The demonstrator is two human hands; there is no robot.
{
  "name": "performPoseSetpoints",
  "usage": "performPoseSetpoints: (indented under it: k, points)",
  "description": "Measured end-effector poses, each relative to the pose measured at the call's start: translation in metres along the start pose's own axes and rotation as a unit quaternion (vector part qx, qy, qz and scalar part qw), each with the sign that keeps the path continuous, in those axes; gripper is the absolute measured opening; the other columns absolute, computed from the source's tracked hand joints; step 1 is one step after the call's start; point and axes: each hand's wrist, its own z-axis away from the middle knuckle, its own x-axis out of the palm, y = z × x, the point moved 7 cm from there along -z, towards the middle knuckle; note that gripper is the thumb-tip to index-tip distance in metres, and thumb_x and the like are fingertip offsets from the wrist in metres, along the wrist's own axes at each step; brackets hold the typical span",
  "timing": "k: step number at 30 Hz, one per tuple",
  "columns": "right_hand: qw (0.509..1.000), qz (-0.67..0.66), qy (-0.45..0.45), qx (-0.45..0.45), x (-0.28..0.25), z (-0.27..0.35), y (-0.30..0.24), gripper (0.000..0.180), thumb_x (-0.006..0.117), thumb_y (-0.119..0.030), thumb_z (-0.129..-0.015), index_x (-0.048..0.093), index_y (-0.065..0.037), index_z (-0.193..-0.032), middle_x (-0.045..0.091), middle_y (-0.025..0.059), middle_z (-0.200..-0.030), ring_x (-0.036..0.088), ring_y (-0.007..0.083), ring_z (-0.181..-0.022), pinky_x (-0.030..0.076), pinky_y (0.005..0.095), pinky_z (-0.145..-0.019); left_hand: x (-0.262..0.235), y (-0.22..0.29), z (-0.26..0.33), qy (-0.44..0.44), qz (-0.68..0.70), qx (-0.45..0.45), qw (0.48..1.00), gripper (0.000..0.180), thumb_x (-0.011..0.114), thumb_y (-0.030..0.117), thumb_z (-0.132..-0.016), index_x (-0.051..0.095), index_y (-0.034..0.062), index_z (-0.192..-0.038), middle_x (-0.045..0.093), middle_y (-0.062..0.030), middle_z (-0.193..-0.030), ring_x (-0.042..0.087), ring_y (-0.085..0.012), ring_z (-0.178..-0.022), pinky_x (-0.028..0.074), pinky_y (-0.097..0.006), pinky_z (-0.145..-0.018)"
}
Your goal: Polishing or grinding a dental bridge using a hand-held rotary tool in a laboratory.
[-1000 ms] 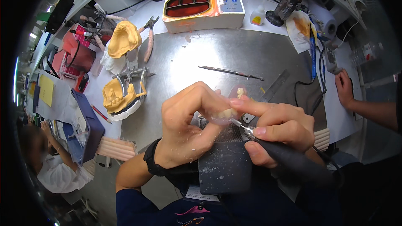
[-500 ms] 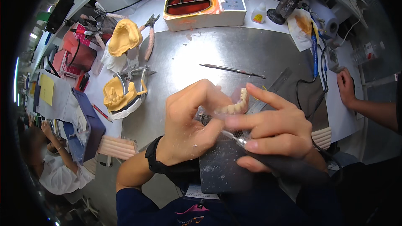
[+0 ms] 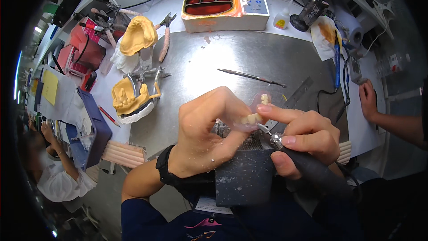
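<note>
My left hand [image 3: 207, 129] is closed round one end of a denture [image 3: 252, 119], whose base is pinkish and see-through and whose teeth are cream. A dental handpiece [image 3: 307, 163] with a dark grey body and a silver nose lies in the grip of my right hand [image 3: 307, 136]. Its thin tip meets the denture's near edge, or is very close to it. My right index finger rests on the row of teeth and hides part of it. Beneath both hands is a dark dust-specked block [image 3: 243, 178] with a metal mesh [image 3: 249, 143] at its far end.
Yellow dental casts on an articulator [image 3: 129, 98] stand at left, near pliers [image 3: 165, 38]. A wax heater [image 3: 223, 22] sits at the back. A metal carving tool [image 3: 252, 77] and a ruler [image 3: 292, 98] lie ahead. At right is another person's hand [image 3: 368, 100].
My right hand has shifted slightly right and its index finger now lies on the teeth. The handpiece tip has come up to the denture. The whole view has moved a little.
</note>
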Motion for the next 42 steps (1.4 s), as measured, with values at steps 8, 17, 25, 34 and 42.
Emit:
performPoseSetpoints:
  k: [8,17,25,34,42]
  points:
    - [0.999,0.037,0.022,0.002,0.0019,-0.0003,-0.0045,0.027,0.074,-0.008,-0.089,0.053,-0.005,-0.106,0.059,0.0126,-0.086,0.072,0.0448,-0.103,0.062,0.0496,-0.089,0.0002,-0.0027,0.0011,0.001,0.016,-0.004,1.0,0.02,0.083,-0.001,-0.078,0.063,0.0003,-0.083,0.066,-0.0081,-0.075,0.066,-0.0149,-0.063,0.049,-0.026,-0.057]
    - [1.0,0.026,-0.001,-0.003,0.0052,-0.001,-0.006,0.03,0.076,-0.008,-0.089,0.053,-0.004,-0.107,0.06,0.0131,-0.088,0.071,0.0461,-0.105,0.06,0.0534,-0.094,-0.0015,0.0019,0.0006,-0.009,-0.022,0.002,1.0,0.022,0.083,-0.002,-0.078,0.062,0.0001,-0.082,0.066,-0.0084,-0.075,0.066,-0.0149,-0.063,0.048,-0.026,-0.056]
    - [1.0,0.03,0.0,0.008,0.0052,-0.0013,-0.0072,0.032,0.078,-0.006,-0.088,0.053,-0.005,-0.109,0.06,0.0123,-0.089,0.07,0.0458,-0.108,0.058,0.0552,-0.098,-0.0004,-0.0005,0.0012,-0.003,-0.006,-0.005,1.0,0.021,0.083,-0.003,-0.077,0.062,0.0,-0.082,0.066,-0.0086,-0.077,0.066,-0.0141,-0.064,0.049,-0.026,-0.057]
    - [0.999,0.026,0.033,-0.017,0.0051,-0.0045,-0.0088,0.033,0.085,0.0,-0.078,0.06,-0.001,-0.1,0.063,0.0118,-0.084,0.072,0.0438,-0.108,0.065,0.0431,-0.079,-0.001,0.0008,0.001,0.007,-0.007,-0.004,1.0,0.02,0.082,-0.002,-0.08,0.063,0.0,-0.082,0.066,-0.0078,-0.076,0.067,-0.0125,-0.063,0.049,-0.025,-0.056]
    - [0.999,-0.007,0.03,-0.028,0.0022,-0.0023,-0.0083,0.033,0.083,0.0,-0.079,0.06,-0.002,-0.103,0.063,0.0115,-0.084,0.071,0.0456,-0.108,0.065,0.0443,-0.079,-0.0009,0.0042,0.0003,0.001,-0.012,0.016,1.0,0.02,0.082,-0.003,-0.079,0.063,-0.0005,-0.082,0.066,-0.0076,-0.078,0.067,-0.0127,-0.063,0.048,-0.024,-0.056]
